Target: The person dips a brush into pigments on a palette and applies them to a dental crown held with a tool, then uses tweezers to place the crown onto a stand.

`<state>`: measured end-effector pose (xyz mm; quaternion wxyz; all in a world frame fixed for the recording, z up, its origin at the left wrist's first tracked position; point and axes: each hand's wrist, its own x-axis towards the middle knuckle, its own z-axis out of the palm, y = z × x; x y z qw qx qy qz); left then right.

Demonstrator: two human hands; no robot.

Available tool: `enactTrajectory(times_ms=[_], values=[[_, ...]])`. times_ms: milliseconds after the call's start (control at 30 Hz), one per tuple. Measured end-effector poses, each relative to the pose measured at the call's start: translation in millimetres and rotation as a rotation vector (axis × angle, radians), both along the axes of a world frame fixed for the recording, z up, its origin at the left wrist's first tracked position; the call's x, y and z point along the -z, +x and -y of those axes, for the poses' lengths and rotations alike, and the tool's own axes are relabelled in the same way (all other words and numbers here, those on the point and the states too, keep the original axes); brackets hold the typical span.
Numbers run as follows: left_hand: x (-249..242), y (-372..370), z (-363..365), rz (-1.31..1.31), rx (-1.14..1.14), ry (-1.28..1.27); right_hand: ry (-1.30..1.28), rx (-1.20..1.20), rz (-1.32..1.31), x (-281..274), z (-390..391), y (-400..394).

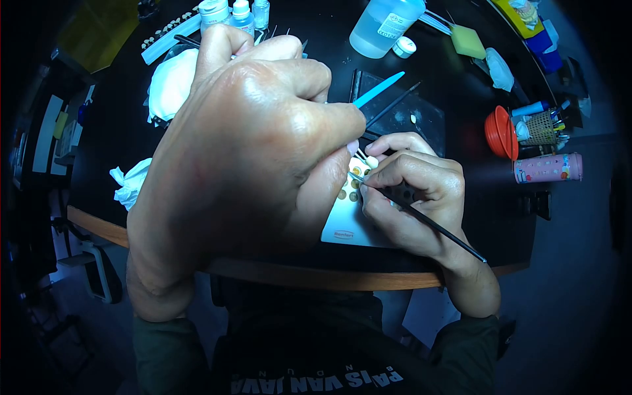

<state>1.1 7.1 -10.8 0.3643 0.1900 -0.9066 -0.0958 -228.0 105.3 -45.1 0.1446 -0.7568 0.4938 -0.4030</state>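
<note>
We had a white palette (345, 222) before us, its round wells, some amber and some greyish, partly hidden by our hands. The small white piece (372, 162) sat over the far edge of the palette, seemingly at the end of thin prongs (360, 155).

We judged that piece to be the weak point: if the prongs slackened or twisted, it could drop among the palette's wells and pick up colour. The tip of the brush (444, 230) was just beside it, over the palette, so a small tremor could knock the piece or smear it. A sagging heel of either hand might also drag through the wells. Beyond the palette, a blue blade (380, 89) and a thin dark tool (395, 106) showed past our knuckles; they could be nudged by a careless lift, though we could not tell how near they really were.

Our left hand (260, 122) was curled above the palette's left side, thumb and forefinger pinched together. The prongs came out by those fingertips, so we took it to be gripping them, but their upper part was hidden. Our right hand (421, 191), over the palette's right side, held the brush like a pen, fingers closed near its tip; whether that hand rested on the palette, we could not tell.
</note>
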Motion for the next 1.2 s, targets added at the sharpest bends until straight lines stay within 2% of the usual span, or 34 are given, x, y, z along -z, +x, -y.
enactTrajectory(times_ms=[100, 267, 500, 600, 933, 1200], values=[[-15, 4, 0, 0.159, -0.016, -0.045, -0.001, 0.008, 0.014, 1, 0, 0], [-10, 2, 2, 0.139, 0.023, 0.003, -0.048, 0.038, 0.137, -3, -3, -7], [-3, -2, 0, 0.153, 0.168, 0.089, -0.08, -0.136, 0.609, -14, -21, -6], [0, -7, -3, 0.158, 0.217, 0.106, -0.074, -0.205, 0.621, -16, -27, -3], [6, -11, -4, 0.123, 0.295, 0.084, -0.154, -0.209, 0.367, -20, -27, -9], [4, -13, -7, 0.082, 0.296, 0.1, -0.167, -0.184, 0.351, -20, -29, -7]])
